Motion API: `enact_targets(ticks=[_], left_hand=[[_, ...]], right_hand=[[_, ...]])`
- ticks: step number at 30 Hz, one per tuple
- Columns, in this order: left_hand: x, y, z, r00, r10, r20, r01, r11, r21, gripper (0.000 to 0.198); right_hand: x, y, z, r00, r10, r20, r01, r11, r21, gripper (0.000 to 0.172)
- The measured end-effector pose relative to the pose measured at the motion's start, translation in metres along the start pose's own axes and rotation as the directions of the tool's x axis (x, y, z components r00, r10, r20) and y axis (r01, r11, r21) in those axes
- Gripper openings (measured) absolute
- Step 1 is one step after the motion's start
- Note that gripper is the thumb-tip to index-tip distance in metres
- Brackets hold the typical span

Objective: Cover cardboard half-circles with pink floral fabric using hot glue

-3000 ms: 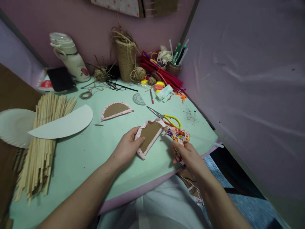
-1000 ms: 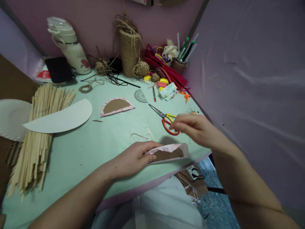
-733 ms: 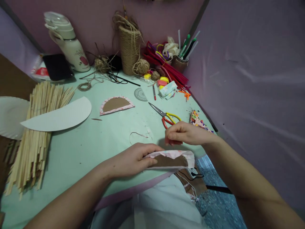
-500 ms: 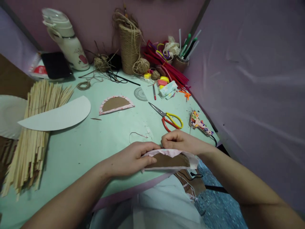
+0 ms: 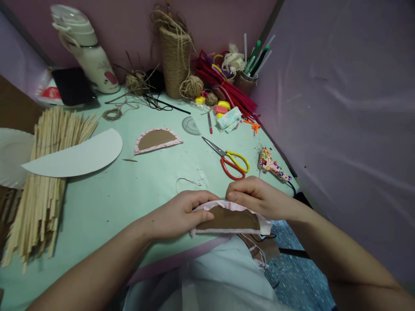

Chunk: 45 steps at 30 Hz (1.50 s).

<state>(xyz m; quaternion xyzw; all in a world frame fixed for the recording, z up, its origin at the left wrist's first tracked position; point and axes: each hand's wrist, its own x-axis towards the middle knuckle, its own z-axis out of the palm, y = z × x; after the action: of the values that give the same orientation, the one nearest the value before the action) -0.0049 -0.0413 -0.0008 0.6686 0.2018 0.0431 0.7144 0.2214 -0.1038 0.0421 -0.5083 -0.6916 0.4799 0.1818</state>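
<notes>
Near the table's front edge I hold a half-round cardboard piece (image 5: 231,219) with pale pink fabric folded round its rim. My left hand (image 5: 184,214) grips its left end, thumb on the cardboard and fingers behind. My right hand (image 5: 256,196) pinches the fabric at the curved top edge, thumb in front; its fingertips are partly hidden. The fabric's right corner hangs loose. Farther back lies a similar fabric-edged half-round piece (image 5: 157,140). Scissors with red and yellow handles (image 5: 227,156) lie beyond my right hand.
A floral glue gun (image 5: 272,166) lies at the right table edge. Wooden sticks (image 5: 45,190) lie at left under a white curved sheet (image 5: 81,153). At the back stand a bottle (image 5: 94,60), a twine spool (image 5: 175,60) and a cup of pens (image 5: 245,82). A protractor (image 5: 190,125) lies mid-table.
My right hand has shifted slightly right along the curved edge, and its thumb has come down onto the fabric in front. My left hand keeps its grip.
</notes>
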Motion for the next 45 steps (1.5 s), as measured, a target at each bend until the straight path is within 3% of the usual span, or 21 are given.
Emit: enact_targets(ticks=[9, 19, 22, 24, 26, 28, 30, 35, 38, 41, 45], left_hand=[[-0.001, 0.001, 0.003, 0.995, -0.089, -0.035, 0.086, 0.994, -0.061, 0.027], [0.001, -0.002, 0.002, 0.99, -0.121, -0.077, 0.109, 0.982, -0.152, 0.032], [0.001, 0.001, 0.001, 0.992, -0.09, -0.094, 0.078, 0.989, -0.123, 0.03], [0.0, 0.003, -0.001, 0.992, -0.081, -0.093, 0.065, 0.984, -0.165, 0.031], [-0.002, 0.004, -0.002, 0.995, -0.078, -0.068, 0.059, 0.964, -0.258, 0.034], [-0.002, 0.002, -0.002, 0.997, -0.066, -0.047, 0.046, 0.937, -0.345, 0.038], [-0.001, -0.001, -0.002, 0.997, -0.054, -0.056, 0.028, 0.921, -0.39, 0.041], [0.005, -0.006, -0.001, 0.993, -0.038, -0.111, -0.013, 0.904, -0.428, 0.042], [0.006, -0.007, 0.0, 0.988, -0.061, -0.14, -0.004, 0.906, -0.423, 0.042], [0.006, -0.007, 0.001, 0.985, -0.092, -0.148, 0.025, 0.915, -0.402, 0.041], [0.008, -0.008, 0.003, 0.977, -0.129, -0.169, 0.05, 0.912, -0.407, 0.044]], right_hand=[[0.0, -0.008, 0.002, 0.992, -0.122, -0.026, 0.111, 0.96, -0.258, 0.029], [0.002, -0.003, 0.021, 0.963, -0.154, -0.222, 0.049, 0.907, -0.417, 0.035], [-0.002, -0.002, 0.011, 0.969, -0.084, -0.231, 0.026, 0.97, -0.243, 0.047], [-0.003, 0.004, 0.001, 0.984, -0.013, -0.176, 0.024, 0.998, 0.059, 0.067], [-0.001, 0.014, -0.007, 0.991, 0.037, -0.128, 0.015, 0.924, 0.383, 0.084], [0.002, 0.023, -0.006, 0.977, 0.156, -0.145, -0.055, 0.844, 0.533, 0.078], [0.004, 0.027, 0.002, 0.954, 0.261, -0.148, -0.137, 0.817, 0.56, 0.068], [0.001, 0.016, 0.019, 0.929, 0.33, -0.169, -0.176, 0.794, 0.582, 0.055], [-0.002, 0.008, 0.015, 0.947, 0.238, -0.215, -0.122, 0.888, 0.443, 0.047], [-0.003, 0.005, 0.009, 0.962, 0.143, -0.234, -0.108, 0.982, 0.157, 0.045], [0.001, 0.007, 0.013, 0.94, 0.093, -0.328, -0.186, 0.945, -0.268, 0.042]])
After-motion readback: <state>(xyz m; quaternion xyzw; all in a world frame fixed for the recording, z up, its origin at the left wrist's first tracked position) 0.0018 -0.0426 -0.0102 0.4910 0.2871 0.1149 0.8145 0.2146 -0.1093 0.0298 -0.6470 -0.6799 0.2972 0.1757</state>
